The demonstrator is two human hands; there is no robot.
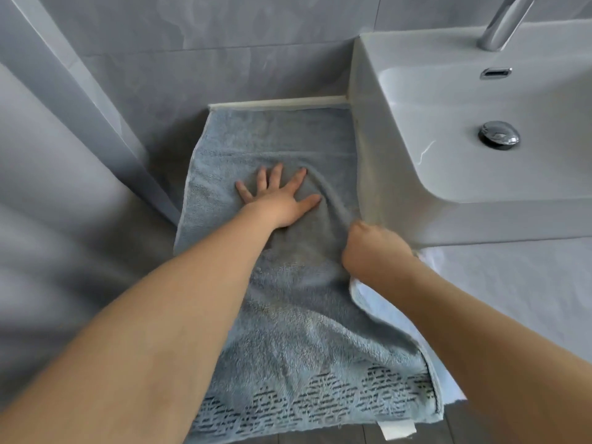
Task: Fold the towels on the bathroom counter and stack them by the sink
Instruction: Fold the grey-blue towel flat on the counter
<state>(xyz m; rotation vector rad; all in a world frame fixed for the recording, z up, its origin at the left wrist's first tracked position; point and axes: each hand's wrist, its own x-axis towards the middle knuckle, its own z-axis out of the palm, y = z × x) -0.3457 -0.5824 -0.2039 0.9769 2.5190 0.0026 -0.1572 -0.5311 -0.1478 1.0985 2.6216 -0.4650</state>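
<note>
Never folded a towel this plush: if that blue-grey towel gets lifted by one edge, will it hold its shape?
Probably not. The blue-grey towel already wrinkles where the right hand grips it, so it looks floppy. Its thick pile suggests some weight. The left hand pressing flat probably keeps it from sliding.

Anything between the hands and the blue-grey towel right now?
Nothing visible. The left hand lies flat with spread fingers directly on the blue-grey towel, and the right hand grips the towel's right edge beside the white sink. A white towel shows beneath that edge.
</note>
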